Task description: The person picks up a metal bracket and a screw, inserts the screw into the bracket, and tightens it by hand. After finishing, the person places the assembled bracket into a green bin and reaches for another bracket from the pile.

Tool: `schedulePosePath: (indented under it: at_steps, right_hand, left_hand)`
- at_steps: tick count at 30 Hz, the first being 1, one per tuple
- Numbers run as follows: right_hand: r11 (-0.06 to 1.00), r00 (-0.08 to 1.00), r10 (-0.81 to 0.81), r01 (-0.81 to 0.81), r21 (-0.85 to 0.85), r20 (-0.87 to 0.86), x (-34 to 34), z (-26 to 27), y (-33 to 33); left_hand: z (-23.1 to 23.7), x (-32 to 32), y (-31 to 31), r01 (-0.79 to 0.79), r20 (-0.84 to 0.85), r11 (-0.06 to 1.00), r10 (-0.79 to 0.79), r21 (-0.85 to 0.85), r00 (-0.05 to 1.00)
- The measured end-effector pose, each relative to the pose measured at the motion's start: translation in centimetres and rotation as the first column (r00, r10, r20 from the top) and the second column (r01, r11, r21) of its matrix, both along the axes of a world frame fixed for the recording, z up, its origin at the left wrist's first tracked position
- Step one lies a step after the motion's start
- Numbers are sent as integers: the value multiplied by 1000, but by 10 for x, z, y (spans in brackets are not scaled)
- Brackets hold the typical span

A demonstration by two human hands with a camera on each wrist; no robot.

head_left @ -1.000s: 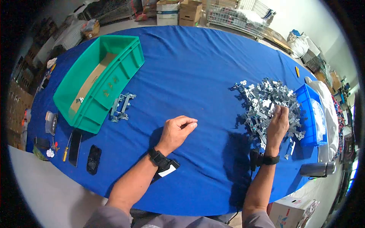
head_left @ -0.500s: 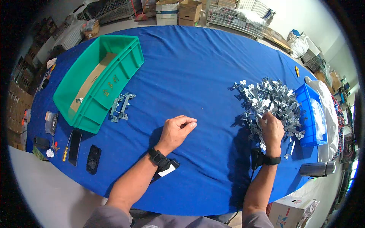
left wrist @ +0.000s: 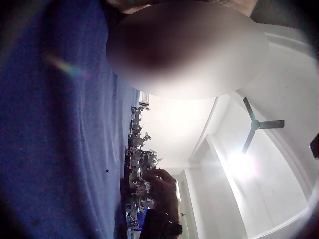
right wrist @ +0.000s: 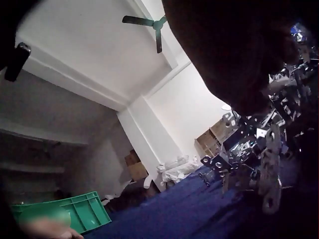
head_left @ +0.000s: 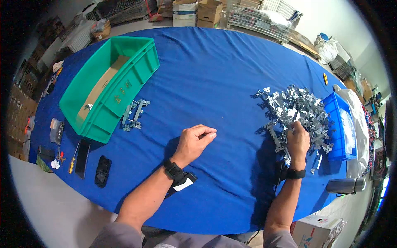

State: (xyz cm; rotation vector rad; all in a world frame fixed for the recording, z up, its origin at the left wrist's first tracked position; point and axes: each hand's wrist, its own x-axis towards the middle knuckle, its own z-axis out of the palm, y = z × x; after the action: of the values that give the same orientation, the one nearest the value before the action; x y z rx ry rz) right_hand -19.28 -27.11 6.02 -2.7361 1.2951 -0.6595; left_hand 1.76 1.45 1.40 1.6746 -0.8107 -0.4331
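Metal brackets lie in a tangled pile (head_left: 281,103) on the right of the blue-covered table. My right hand (head_left: 298,142) reaches into the near side of this pile with bent fingers, its fingertips among the brackets. I cannot tell whether they pinch one. In the right wrist view, a long bracket with holes (right wrist: 270,172) stands out below the dark hand. My left hand (head_left: 193,142) stays over the middle of the table, loosely curled, thumb near the index finger, with nothing visible in it. Two long brackets (head_left: 135,115) lie beside the green crate (head_left: 136,68).
Inside the green crate are a cardboard sheet (head_left: 103,84) and one small metal piece (head_left: 88,106). A blue bin (head_left: 336,132) with a plastic bag borders the pile. A steel bottle (head_left: 346,185) is at the right edge; a yellow screwdriver (head_left: 72,163) and a black case (head_left: 102,171) lie left.
My right hand has come down and toward me into the near part of the pile. A long bracket left of it now shows more plainly. The left hand has barely moved.
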Motion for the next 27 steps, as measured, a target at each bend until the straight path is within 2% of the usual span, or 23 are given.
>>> schedulePosePath:
  at_steps: [2,4,5,6,9,10,12,13,14,16,17,18,20,21,26,27]
  right_hand:
    - [1000,999,14,-14,14,-30,0,3,1]
    - [999,988,29,-24,-39,149,3,6,4]
    - [988,993,-15,32,-152,113,3,2,0]
    - [988,993,-13,30,-151,113,4,2,0]
    - [977,915,29,58,-203,402,7,-2,-2]
    - [978,915,31,56,-203,402,6,-3,-5]
    - [979,955,-81,129,-155,287,3,-5,-8]
    - [982,992,-85,99,-163,93,1,-1,-7]
    - [982,992,-84,98,-162,91,-1,-3,-6]
    - [954,997,-52,34,-298,-52,-4,-8,-3]
    - [970,988,-101,72,-231,-115,-3,-5,-6]
    - [970,988,-101,72,-233,-114,-1,-1,-5]
    - [955,978,-95,142,-261,183,3,10,1]
    - [959,935,-8,108,-263,355,4,20,5]
    - [943,952,40,65,-327,305,5,13,3]
    - [960,937,18,81,-267,349,7,21,12]
  left_hand:
    - [0,0,1,-2,-3,1000,2,-5,1000]
    - [1,0,1,4,-10,1000,-4,1,1000]
    - [1,0,1,3,-9,1000,-3,2,1000]
    - [1,0,1,2,-7,1000,-3,-9,1000]
    - [1,-1,0,-2,6,1000,2,-22,1000]
    - [0,-1,0,-5,18,1000,5,-23,1000]
    - [0,0,0,-7,11,1000,8,-28,1000]
    - [0,0,0,-8,4,999,8,-34,1000]
    - [-1,-1,0,-9,2,999,9,-33,1000]
    - [-3,0,-1,-10,14,999,11,-51,1000]
    - [-4,0,-1,-7,15,999,8,-51,1000]
    - [-5,0,-2,-8,15,998,9,-61,1000]
    - [-5,1,-2,-12,14,997,13,-71,1000]
    - [-5,1,-2,-9,14,998,10,-66,1000]
    - [-2,1,-2,-16,9,999,16,-28,1000]
    - [0,1,-1,-10,0,1000,10,-13,1000]
